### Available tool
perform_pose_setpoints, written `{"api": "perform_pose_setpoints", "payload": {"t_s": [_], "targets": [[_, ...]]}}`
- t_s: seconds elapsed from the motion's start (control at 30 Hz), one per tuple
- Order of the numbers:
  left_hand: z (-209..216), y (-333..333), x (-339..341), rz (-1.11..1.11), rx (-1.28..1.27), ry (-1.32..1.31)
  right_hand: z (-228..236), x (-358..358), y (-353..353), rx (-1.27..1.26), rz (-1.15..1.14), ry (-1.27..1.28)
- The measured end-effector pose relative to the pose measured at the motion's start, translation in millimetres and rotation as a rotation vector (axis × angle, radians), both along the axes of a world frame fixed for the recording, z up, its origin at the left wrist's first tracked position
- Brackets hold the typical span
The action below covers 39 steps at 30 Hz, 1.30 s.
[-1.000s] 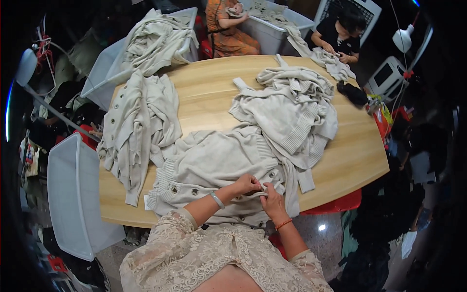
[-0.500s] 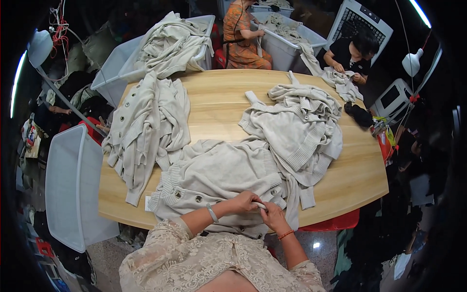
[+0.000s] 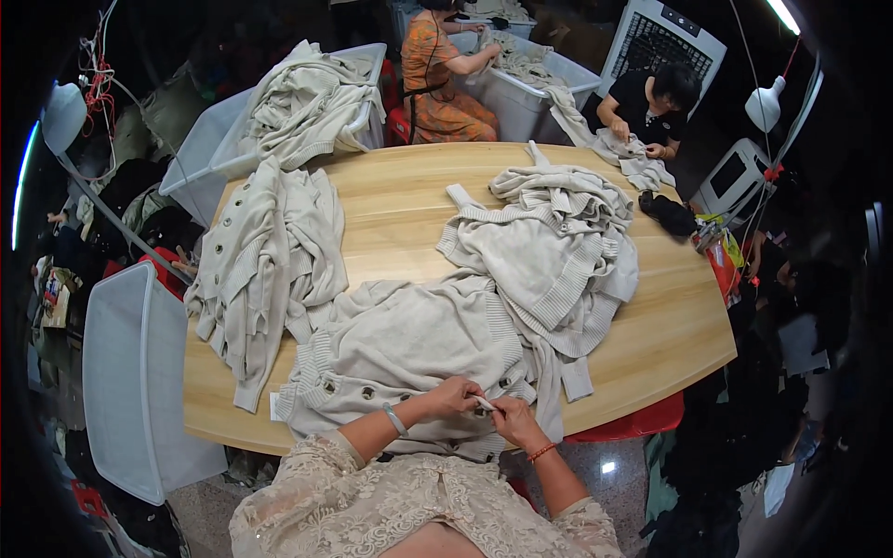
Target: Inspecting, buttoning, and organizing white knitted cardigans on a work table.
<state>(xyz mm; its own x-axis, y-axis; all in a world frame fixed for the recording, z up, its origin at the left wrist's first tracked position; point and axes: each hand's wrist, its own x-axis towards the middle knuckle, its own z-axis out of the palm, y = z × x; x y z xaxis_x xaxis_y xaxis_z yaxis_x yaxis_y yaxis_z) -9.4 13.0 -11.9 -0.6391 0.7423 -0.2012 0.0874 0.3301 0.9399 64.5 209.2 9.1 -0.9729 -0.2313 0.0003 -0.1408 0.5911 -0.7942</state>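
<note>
Your left hand [image 3: 457, 396] and right hand [image 3: 513, 419] tightly pinched the cardigan [image 3: 414, 325], seemingly soft, floppy, best gripped by its edge [image 3: 485, 404].

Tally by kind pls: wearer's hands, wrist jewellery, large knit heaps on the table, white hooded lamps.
Bare hands: 2 (left hand, right hand)
Wrist jewellery: 2 (pale smooth bangle, red beaded bracelet)
Large cream knit heaps: 3 (left heap, right heap, front heap)
White hooded lamps: 2 (left lamp, right lamp)
Total: 9
</note>
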Motion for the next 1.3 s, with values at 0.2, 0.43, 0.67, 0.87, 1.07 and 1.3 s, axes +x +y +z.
{"api": "perform_pose_setpoints", "payload": {"t_s": [0.2,0.43,0.67,0.87,1.07,1.3], "targets": [[-3,-2,-2,-0.028,0.062,-0.071,0,3,-4,-0.035,-0.016,0.003],[-3,-2,-4,-0.046,-0.042,-0.023,-4,9,-11,-0.015,-0.047,0.013],[-2,-3,-3,-0.059,-0.035,-0.023,-2,10,-6,0.012,-0.065,-0.128],[-2,-8,-3,-0.021,-0.012,-0.109,9,7,-4,0.105,-0.04,-0.258],[-3,-7,-3,-0.012,-0.104,-0.106,11,8,0,0.1,-0.069,-0.312],[-15,1,4,0.075,-0.262,0.263,8,15,17,0.19,0.04,-0.332]]}}
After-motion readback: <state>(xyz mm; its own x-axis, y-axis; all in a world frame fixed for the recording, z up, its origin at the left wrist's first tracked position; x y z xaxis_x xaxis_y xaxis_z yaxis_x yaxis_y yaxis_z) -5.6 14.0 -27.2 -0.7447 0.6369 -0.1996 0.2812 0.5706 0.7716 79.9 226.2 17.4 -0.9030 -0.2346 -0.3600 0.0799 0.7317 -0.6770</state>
